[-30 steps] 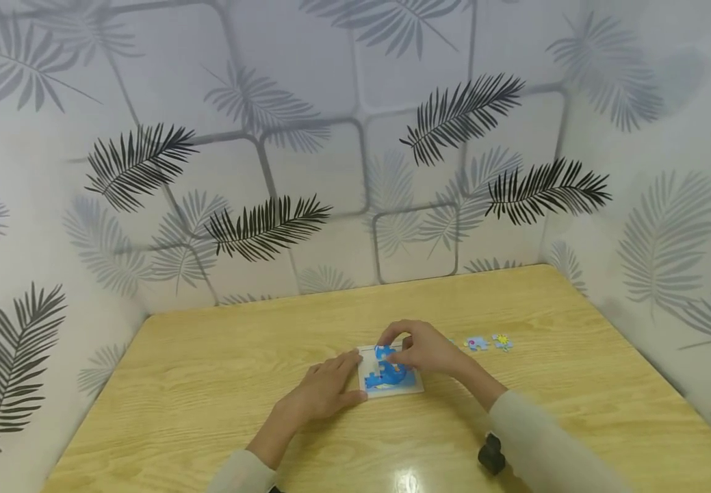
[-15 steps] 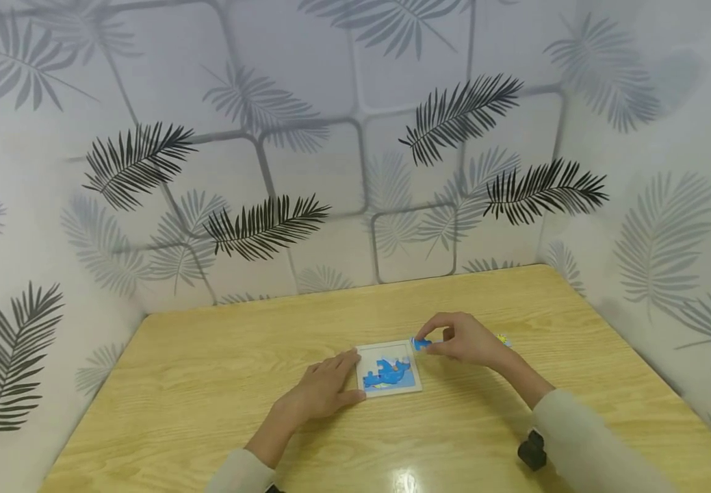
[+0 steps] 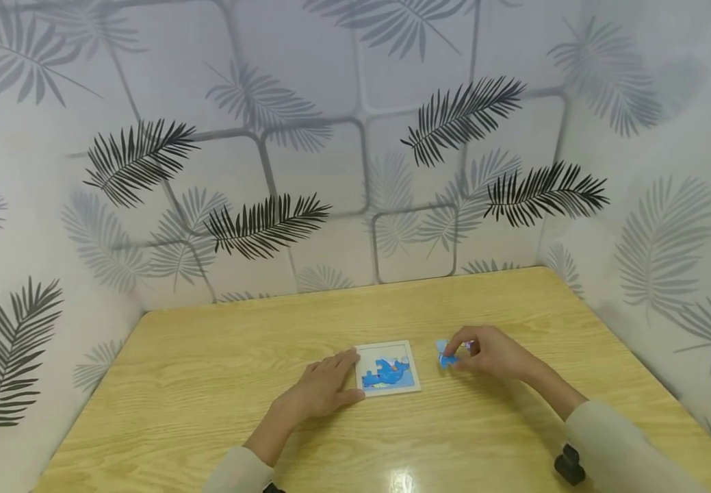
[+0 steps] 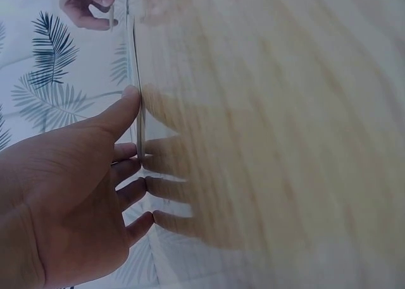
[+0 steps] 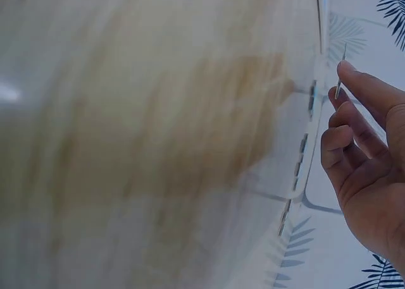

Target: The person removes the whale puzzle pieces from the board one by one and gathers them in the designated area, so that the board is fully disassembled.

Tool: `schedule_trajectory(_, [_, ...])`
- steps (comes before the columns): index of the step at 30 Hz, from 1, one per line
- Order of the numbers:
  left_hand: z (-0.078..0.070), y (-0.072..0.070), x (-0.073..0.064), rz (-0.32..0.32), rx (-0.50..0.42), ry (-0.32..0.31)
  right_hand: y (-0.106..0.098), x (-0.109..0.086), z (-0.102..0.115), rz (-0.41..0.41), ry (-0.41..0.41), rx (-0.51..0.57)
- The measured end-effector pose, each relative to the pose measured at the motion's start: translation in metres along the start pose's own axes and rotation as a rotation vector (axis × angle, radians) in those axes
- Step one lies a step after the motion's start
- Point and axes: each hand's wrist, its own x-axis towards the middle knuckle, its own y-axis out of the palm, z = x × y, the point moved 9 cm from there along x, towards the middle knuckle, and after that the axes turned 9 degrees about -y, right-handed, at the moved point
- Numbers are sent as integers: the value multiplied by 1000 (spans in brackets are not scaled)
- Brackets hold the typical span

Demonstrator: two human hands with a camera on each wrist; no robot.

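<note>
A puzzle board with a white frame lies on the table, partly filled with blue picture pieces. My left hand rests on the table, fingers extended, its fingertips and thumb at the board's left edge. To the right of the board, my right hand pinches a blue jigsaw piece between thumb and fingers. The right wrist view shows this jigsaw piece edge-on, held above the table surface. Part of it is hidden by the fingertips.
Just behind the held piece lies a light-blue puzzle piece. Another piece shows partly under the right hand. More loose pieces lie in a row in the right wrist view. The wooden table backs onto a leaf-patterned wall.
My right hand has lifted the blue jigsaw piece away from the board and carried it right to beside the loose pieces. The left hand has stayed at the board's left edge.
</note>
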Motion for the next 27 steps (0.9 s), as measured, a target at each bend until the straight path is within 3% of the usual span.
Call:
schedule_trajectory(13, [2, 1, 1, 8, 6, -1, 11, -4, -4, 70, -53, -76])
schedule_trajectory(18, [2, 1, 0, 15, -7, -7, 8, -2, 0, 34, -46, -72])
schedule_trajectory(21, [1, 0, -1, 15, -3, -9, 7, 1, 1, 0, -7, -8])
schedule_trajectory(27, [0, 0, -1, 10, 2, -8, 15, 13, 6, -23, 28, 223])
